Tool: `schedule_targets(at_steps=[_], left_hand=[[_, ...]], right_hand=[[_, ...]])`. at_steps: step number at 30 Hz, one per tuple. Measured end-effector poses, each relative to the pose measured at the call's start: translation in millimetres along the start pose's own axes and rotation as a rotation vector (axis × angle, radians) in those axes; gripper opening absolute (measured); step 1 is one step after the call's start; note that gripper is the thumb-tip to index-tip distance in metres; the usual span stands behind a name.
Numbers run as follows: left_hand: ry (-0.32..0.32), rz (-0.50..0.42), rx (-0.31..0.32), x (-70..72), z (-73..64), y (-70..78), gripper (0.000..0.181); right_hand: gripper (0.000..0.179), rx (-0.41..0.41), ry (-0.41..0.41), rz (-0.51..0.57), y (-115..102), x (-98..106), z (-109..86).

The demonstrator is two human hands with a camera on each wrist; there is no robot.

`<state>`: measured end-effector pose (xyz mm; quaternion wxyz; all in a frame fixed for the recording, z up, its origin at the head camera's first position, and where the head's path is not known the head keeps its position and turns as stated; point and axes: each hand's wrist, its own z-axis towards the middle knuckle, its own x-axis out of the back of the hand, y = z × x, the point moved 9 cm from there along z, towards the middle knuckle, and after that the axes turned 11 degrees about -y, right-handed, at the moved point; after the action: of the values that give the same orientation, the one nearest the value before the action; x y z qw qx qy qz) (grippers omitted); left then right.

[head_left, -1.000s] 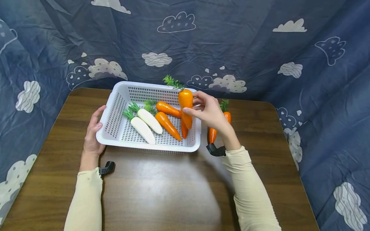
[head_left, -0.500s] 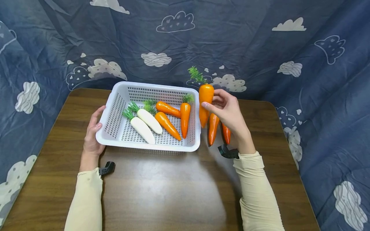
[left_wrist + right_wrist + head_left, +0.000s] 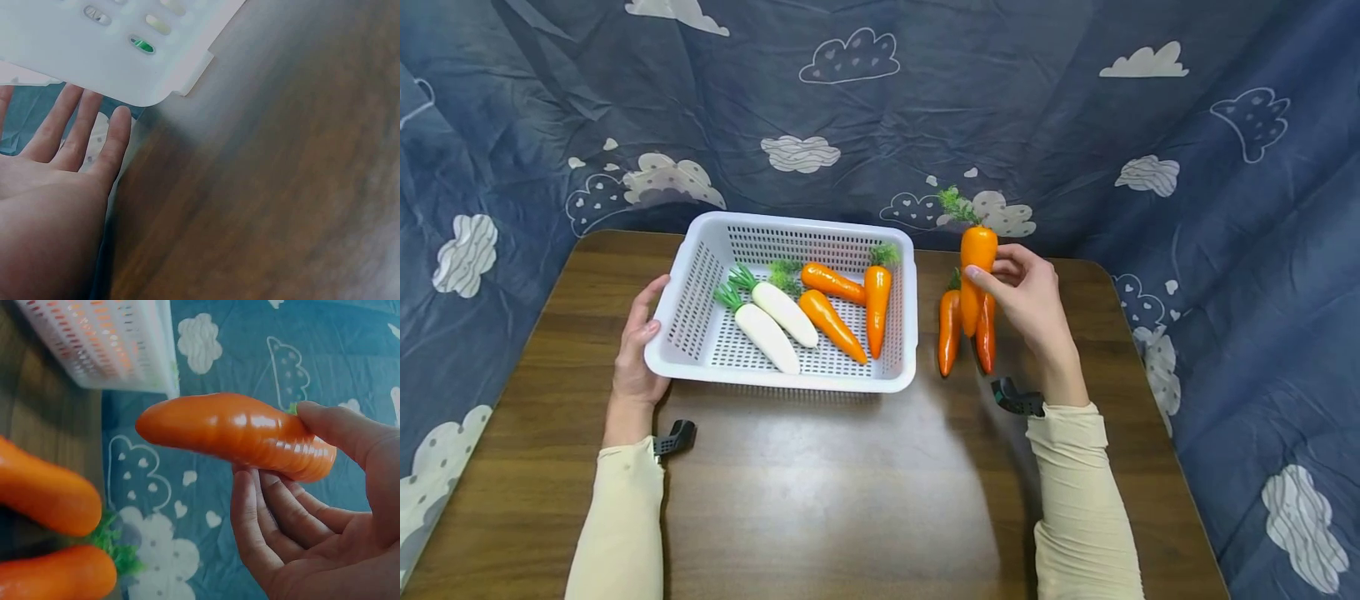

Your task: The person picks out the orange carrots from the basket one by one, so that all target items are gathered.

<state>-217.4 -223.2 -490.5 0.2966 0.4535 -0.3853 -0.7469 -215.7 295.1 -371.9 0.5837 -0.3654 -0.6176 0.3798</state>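
My right hand (image 3: 1033,292) pinches an orange carrot (image 3: 978,250) between thumb and fingers, held upright with its green top up. In the right wrist view the carrot (image 3: 231,428) lies across the fingers, its tip pointing left. In the head view it overlaps a carrot (image 3: 987,346) on the table; another carrot (image 3: 950,333) lies just left of that one. My left hand (image 3: 642,350) rests at the left end of a white basket (image 3: 778,382). The left wrist view shows its fingers (image 3: 75,134) extended, some tips hidden behind the basket's edge.
Inside the basket lie two white radishes (image 3: 767,337) (image 3: 785,314) with green leaves and three carrots (image 3: 833,325) (image 3: 833,282) (image 3: 877,312). The wooden table (image 3: 820,500) ends at the back against a dark blue cloud-patterned curtain (image 3: 1000,100).
My right hand has carried the carrot rightward, out from over the basket, to above the carrots on the table. The left hand has stayed at the basket's left end.
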Motion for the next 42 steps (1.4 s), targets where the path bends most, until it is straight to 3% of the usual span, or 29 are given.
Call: schedule_targets(at_steps=[12,23,35,42], left_hand=[[-0.01,-0.007,-0.008,-2.5,0.7,2.0,0.067],[0.016,0.017,0.008,1.1,-1.4,0.0,0.067],[0.032,0.019,0.011,3.3,-0.2,1.0,0.068],[0.032,0.025,0.014,0.8,-1.8,1.3,0.067]], right_hand=[[0.057,-0.088,0.1,-0.128,48,35,-9.9],[0.061,-0.158,0.12,-0.26,83,55,-17.2],[0.062,-0.167,0.106,-0.385,113,57,-12.8],[0.063,-0.216,0.062,-0.381,132,52,-7.7]])
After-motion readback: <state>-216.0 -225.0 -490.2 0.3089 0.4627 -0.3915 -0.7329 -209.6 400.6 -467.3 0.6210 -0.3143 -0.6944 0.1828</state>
